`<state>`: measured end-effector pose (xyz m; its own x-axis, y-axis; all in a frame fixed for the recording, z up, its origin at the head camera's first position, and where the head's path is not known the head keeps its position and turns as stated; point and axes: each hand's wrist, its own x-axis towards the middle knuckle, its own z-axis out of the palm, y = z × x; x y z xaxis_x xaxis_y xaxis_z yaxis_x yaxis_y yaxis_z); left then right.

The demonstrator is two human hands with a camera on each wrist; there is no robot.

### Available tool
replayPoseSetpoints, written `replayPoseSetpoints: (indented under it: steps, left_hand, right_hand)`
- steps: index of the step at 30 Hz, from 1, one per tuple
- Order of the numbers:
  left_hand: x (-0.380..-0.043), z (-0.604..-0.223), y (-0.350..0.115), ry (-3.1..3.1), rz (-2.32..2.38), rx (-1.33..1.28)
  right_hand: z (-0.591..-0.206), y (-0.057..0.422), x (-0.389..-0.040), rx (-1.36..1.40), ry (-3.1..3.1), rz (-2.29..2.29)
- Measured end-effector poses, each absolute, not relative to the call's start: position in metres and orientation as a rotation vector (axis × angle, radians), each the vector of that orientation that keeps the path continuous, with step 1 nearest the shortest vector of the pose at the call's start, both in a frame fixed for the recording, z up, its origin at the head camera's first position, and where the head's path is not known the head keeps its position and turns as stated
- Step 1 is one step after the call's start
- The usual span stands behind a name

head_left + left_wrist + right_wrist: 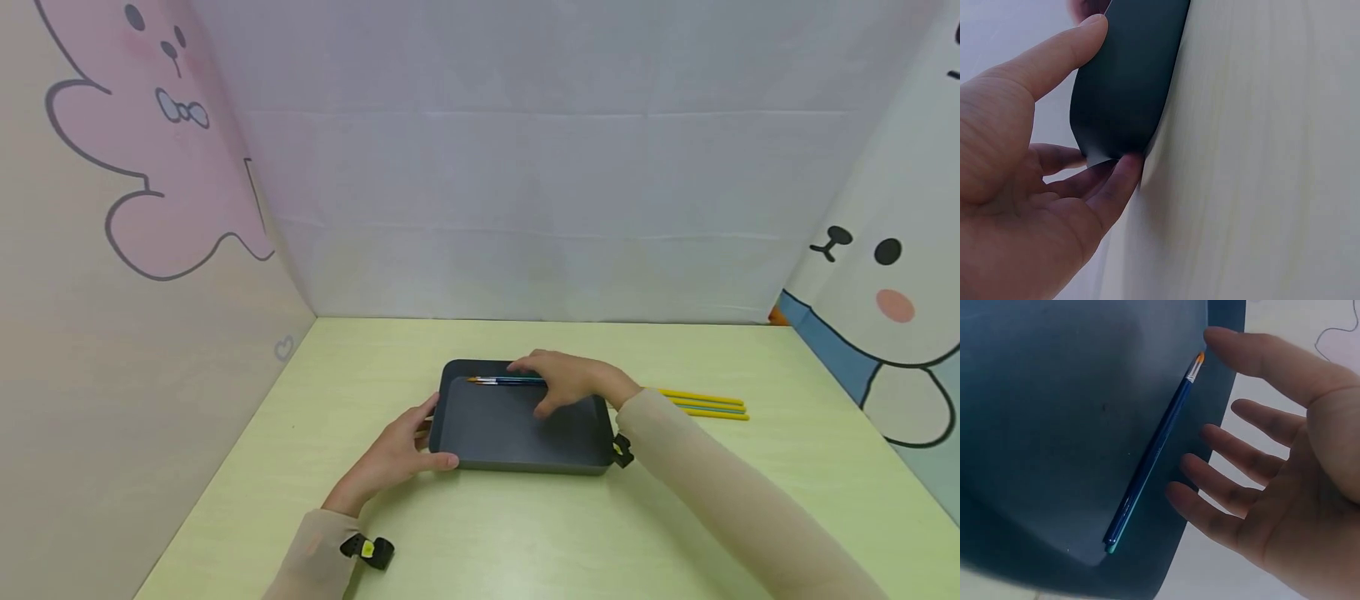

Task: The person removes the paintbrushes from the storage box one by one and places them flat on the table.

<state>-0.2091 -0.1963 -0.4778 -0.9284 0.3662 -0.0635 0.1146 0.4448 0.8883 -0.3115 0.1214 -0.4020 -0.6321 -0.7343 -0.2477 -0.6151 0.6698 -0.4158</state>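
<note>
A dark grey rectangular tray lies on the table. My left hand grips its near left corner, thumb on the front wall and fingers around the side; the left wrist view shows the fingertips beneath the corner. Along the far inner side of the tray rests a dark blue paintbrush with an orange-tipped head and silver ferrule. A teal handle end shows right beside it. Over the tray's far right part, my right hand spreads its fingers above the brush, holding nothing and covering the handle in the head view.
Several thin yellow sticks with a teal one among them lie right of the tray, partly hidden by my right forearm. Pale walls with cartoon figures enclose the table on the left, back and right.
</note>
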Motion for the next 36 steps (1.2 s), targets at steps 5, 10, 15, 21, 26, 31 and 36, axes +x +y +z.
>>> replayPoseSetpoints:
  steps: [5,10,15,21,26,31,36]
  left_hand:
    - [-0.209,-0.479,-0.197,2.461,1.471,0.413]
    - [-0.209,-0.478,-0.197,2.466,1.464,0.410]
    - [-0.209,-0.478,-0.198,2.459,1.469,0.420]
    - [-0.209,-0.478,-0.198,2.450,1.473,0.414]
    - [-0.208,-0.478,-0.199,2.450,1.475,0.412]
    - [-0.208,-0.478,-0.199,2.454,1.472,0.408]
    - [-0.208,-0.478,-0.199,2.455,1.475,0.416]
  right_hand:
    - [-0.406,0.115,-0.316,-1.025,2.488,-0.366]
    - [-0.409,0.110,-0.317,-0.998,2.486,-0.349]
    - [-0.411,0.106,-0.317,-1.003,2.497,-0.319]
    - [-0.413,0.104,-0.316,-0.961,2.501,-0.299]
    - [-0.414,0.102,-0.317,-0.937,2.506,-0.293]
    - [-0.414,0.100,-0.317,-0.940,2.508,-0.259]
    - [-0.414,0.099,-0.318,-0.929,2.506,-0.232]
